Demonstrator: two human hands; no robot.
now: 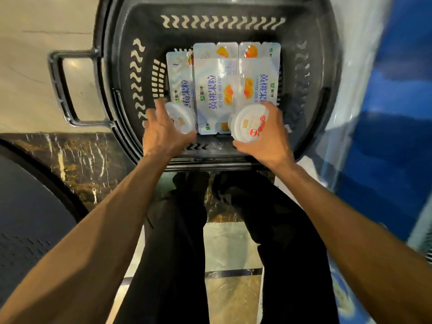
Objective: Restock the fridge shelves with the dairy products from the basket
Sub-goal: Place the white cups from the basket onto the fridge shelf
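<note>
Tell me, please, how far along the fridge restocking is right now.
Done: cannot be judged, since no fridge shelf is in view. In hand: the left hand grips one white tub and the right hand grips a second tub with red labels, both over the basket. Left: three flat yogurt packs lie side by side on the basket floor.

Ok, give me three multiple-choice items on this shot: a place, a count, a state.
1. Where do the flat yogurt packs lie? A on the floor B in the black basket C on a shelf
2. How many flat packs are there? A two B three C five
3. The right hand: A hangs open B rests on the rim C grips a round tub
Key: B, the basket walls surround them; B, three lie side by side; C, its fingers curl round the tub.
</note>
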